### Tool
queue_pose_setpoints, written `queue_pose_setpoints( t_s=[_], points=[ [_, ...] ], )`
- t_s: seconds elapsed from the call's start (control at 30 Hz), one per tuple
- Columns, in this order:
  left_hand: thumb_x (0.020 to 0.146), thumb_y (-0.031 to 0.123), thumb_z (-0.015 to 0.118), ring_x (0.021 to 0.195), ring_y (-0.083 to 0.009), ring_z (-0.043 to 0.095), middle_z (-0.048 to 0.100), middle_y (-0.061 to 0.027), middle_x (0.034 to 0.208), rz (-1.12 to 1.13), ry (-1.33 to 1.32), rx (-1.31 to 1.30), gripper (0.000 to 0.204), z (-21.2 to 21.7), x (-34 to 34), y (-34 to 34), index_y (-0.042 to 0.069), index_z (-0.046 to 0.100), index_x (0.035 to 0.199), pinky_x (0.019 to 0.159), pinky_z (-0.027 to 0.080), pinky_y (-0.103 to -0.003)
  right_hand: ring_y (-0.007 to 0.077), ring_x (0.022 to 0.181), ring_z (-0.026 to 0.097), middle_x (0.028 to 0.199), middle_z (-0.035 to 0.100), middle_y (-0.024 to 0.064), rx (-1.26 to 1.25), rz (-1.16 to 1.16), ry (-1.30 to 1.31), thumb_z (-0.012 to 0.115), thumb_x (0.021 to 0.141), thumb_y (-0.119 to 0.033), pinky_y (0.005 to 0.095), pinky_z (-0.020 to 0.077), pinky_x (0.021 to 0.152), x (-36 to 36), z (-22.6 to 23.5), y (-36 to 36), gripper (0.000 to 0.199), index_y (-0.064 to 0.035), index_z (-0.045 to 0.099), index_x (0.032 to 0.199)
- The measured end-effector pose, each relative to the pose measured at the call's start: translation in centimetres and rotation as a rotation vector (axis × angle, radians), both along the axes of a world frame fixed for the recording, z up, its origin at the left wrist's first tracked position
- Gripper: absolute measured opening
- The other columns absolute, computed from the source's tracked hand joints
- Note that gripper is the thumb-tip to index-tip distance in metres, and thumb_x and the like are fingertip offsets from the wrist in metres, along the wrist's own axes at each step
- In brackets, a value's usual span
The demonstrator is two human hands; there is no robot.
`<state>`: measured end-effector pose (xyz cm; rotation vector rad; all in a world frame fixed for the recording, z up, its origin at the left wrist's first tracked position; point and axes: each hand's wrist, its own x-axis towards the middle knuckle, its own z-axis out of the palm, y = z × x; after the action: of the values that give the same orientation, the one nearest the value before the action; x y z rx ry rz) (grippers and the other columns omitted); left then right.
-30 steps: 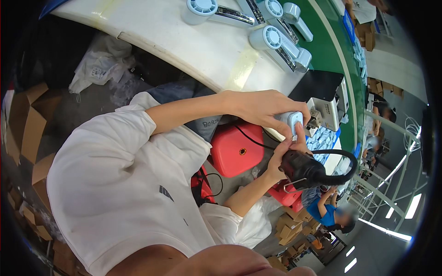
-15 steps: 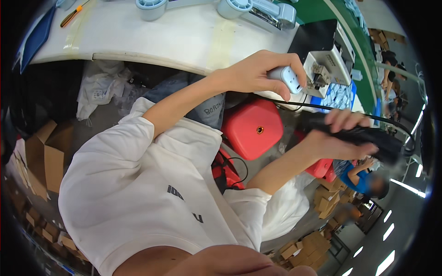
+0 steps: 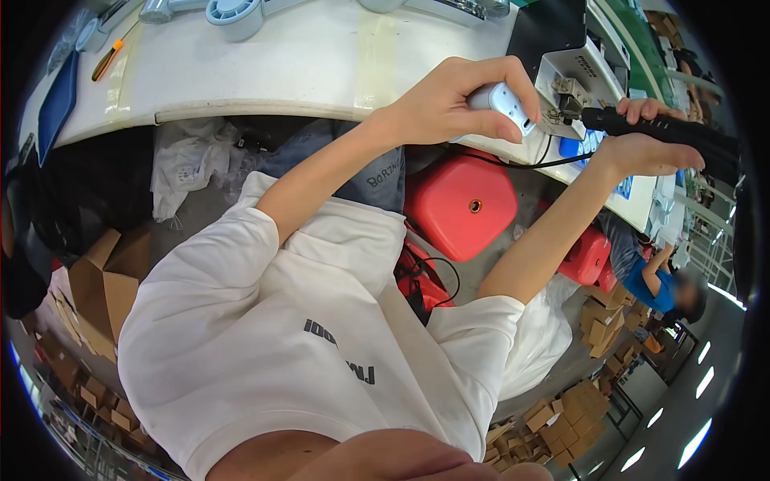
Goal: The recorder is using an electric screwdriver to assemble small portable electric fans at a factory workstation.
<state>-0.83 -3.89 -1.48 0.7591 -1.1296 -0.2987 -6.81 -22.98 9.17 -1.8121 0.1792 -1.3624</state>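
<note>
Head view, looking down the person's own white short-sleeved shirt (image 3: 265,337) to the edge of the white table (image 3: 305,64). The left hand (image 3: 457,100) is clenched around a small pale-blue plastic casing with rounded corners (image 3: 501,103), gripping it at the table's near edge, thumb underneath and fingers curled over the top. The right hand (image 3: 646,140) is wrapped around a black cylindrical powered screwdriver (image 3: 666,128), held roughly level with its tip pointing toward the casing and lying just beside a small white-and-metal fixture block (image 3: 573,80) on the table. A thin black cord (image 3: 529,164) sags between the two hands.

Compared with half a second earlier, the screwdriver has risen from below the table's edge to the level of the casing, and its tip is now near the fixture; the left hand keeps its grip on the casing in much the same place. One second ago both hands were close together lower down, over the red plastic container (image 3: 461,200).

Further items: a pale-blue round fan housing (image 3: 233,12) and an orange-handled screwdriver (image 3: 107,60) on the far part of the table; brown cardboard boxes (image 3: 100,289) on the floor at left; another person in a blue top (image 3: 654,284) at lower right.
</note>
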Motion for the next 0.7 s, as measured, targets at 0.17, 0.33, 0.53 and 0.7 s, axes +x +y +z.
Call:
queue_pose_setpoints(
  t_s=[0.17,0.33,0.53,0.7],
  points=[
    [0.079,0.035,0.066,0.078,-0.0182,0.059,0.061,-0.0102,0.087,0.015,0.007,0.013,0.038,0.2,0.0,-0.1,0.002,0.054,0.093,0.067,0.045,-0.029,0.017,0.042,0.039,0.053,0.041,0.0097,0.061,0.095,-0.061,0.02,0.072,-0.082,0.0303,0.0379,0.04,0.5,0.2,-1.7,0.084,-0.0007,0.04,0.074],
    [0.079,0.03,0.068,0.08,-0.0182,0.059,0.062,-0.0094,0.088,0.052,0.013,0.001,0.033,0.5,0.0,-0.1,0.002,0.056,0.091,0.071,0.046,-0.028,0.0157,0.045,0.038,0.056,0.041,0.0098,0.098,0.032,0.085,0.023,0.071,-0.082,0.0281,0.0366,0.041,1.4,0.4,-0.8,0.082,-0.0022,0.04,0.077],
    [0.079,0.025,0.068,0.079,-0.0152,0.059,0.062,-0.0063,0.087,0.067,0.034,0.046,0.026,0.8,-0.2,0.0,0.004,0.057,0.091,0.07,0.045,-0.026,0.0166,0.041,0.038,0.054,0.041,0.0098,0.065,0.016,0.028,0.019,0.07,-0.083,0.0292,0.0366,0.04,1.3,0.1,-0.7,0.084,-0.0022,0.04,0.072],
    [0.08,0.024,0.066,0.075,-0.0123,0.057,0.062,-0.0032,0.086,0.114,0.026,0.08,0.023,1.5,-0.1,0.5,0.006,0.057,0.091,0.066,0.044,-0.024,0.0152,0.041,0.036,0.052,0.04,0.0074,0.078,0.01,0.066,0.019,0.07,-0.084,0.0282,0.0349,0.04,1.0,0.4,0.7,0.081,-0.0051,0.038,0.069]
  ],
)
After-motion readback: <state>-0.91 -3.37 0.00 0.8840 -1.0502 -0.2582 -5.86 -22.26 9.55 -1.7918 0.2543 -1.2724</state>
